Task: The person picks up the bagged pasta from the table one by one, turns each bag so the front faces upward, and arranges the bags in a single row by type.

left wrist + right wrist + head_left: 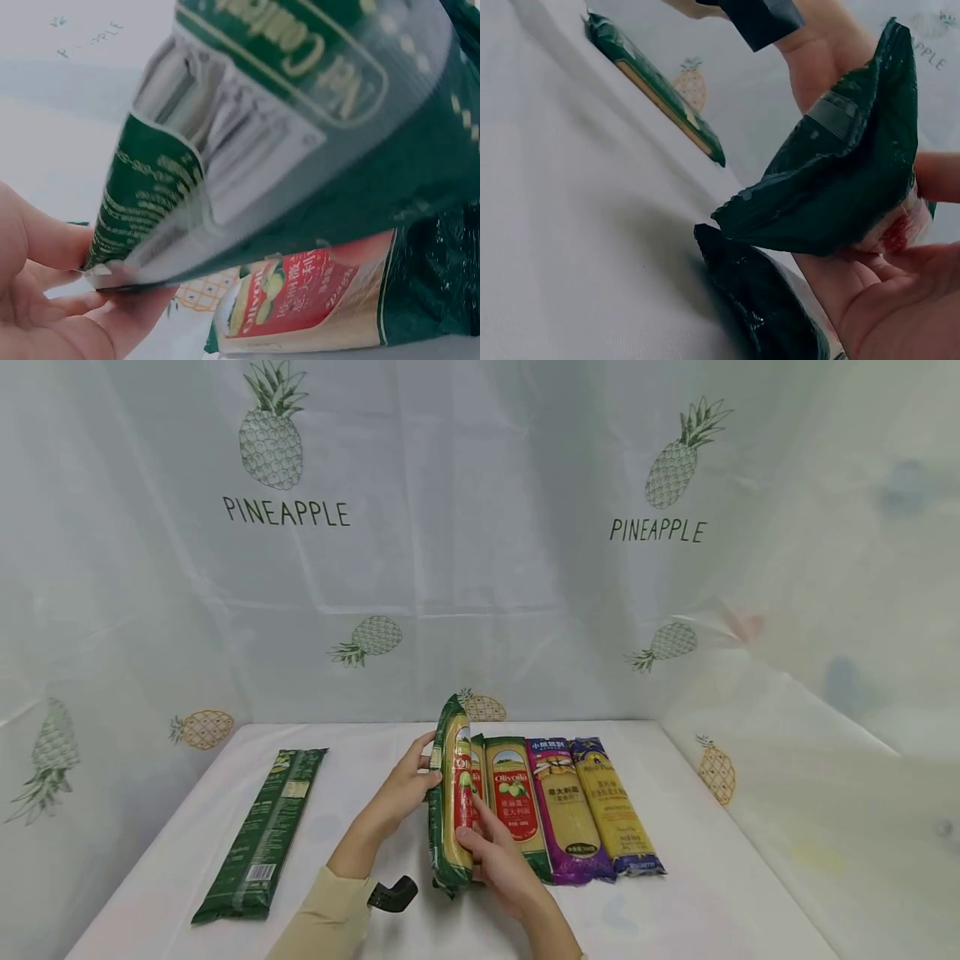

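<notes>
A green spaghetti pack [455, 810] with a red label is raised off the table on its edge, between both hands. My left hand [396, 792] pinches its left side, and in the left wrist view the thumb and fingers close on the wrapper's edge. Lower on the other side, my right hand [501, 862] grips the pack, its fingers near the red label. The right wrist view shows the pack's folded green end [832, 195]. Behind it, partly hidden, lies a similar green pack [477, 768], beside another green pack [517, 802] lying face up.
A purple pasta pack [568, 806] and a yellow-and-blue one [617, 806] continue the row to the right. Alone at the left lies a green pack [262, 835], back side up. The white table [675, 910] meets a pineapple-print curtain [480, 543] behind and at the sides.
</notes>
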Motion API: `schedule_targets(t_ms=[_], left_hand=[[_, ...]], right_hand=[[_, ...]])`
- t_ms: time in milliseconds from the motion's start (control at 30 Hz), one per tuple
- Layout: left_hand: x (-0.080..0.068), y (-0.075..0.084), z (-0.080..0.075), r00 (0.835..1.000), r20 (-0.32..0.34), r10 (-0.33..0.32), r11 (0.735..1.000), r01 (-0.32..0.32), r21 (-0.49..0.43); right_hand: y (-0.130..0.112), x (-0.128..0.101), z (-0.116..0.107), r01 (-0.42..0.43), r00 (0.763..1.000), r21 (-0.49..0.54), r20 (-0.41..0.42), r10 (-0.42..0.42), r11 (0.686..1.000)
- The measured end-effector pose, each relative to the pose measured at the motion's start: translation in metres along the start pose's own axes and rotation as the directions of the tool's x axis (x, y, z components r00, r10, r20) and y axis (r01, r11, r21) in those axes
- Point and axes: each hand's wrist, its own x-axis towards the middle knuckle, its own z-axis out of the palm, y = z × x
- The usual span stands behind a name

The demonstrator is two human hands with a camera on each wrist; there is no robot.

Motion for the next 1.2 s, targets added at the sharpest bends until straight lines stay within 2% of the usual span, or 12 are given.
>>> schedule_targets(t_ms=[200,333,500,667,867,1000,1200], left_hand=[[0.0,0.001,-0.005,1.0,0.027,-0.004,1.0,0.003,0.028],[0.002,0.005,-0.004,1.0,0.007,-0.006,0.995,0.005,0.103],[0.005,0.005,-0.003,0.999,-0.013,0.034,0.985,-0.031,0.17],[0.007,0.004,-0.003,0.998,-0.046,0.049,0.967,-0.036,0.252],[0.006,0.005,-0.003,0.997,-0.065,0.051,0.951,-0.029,0.308],[0.005,0.003,-0.003,0.994,-0.096,0.056,0.945,-0.021,0.325],[0.005,0.004,-0.003,0.989,-0.139,0.044,0.956,-0.001,0.294]], right_hand=[[-0.003,0.0,0.005,0.027,0.997,-0.074,-0.077,-0.032,0.997],[-0.005,-0.001,0.006,0.063,0.993,-0.089,-0.098,-0.072,0.994],[-0.004,-0.001,0.01,0.108,0.982,-0.157,-0.136,-0.13,0.982],[-0.002,-0.001,0.013,0.138,0.975,-0.176,-0.148,-0.165,0.975],[0.0,0.0,0.017,0.161,0.973,-0.167,-0.138,-0.185,0.973],[0.0,0.001,0.019,0.164,0.974,-0.164,-0.132,-0.186,0.973],[-0.001,0.004,0.021,0.115,0.97,-0.269,-0.176,-0.166,0.956]])
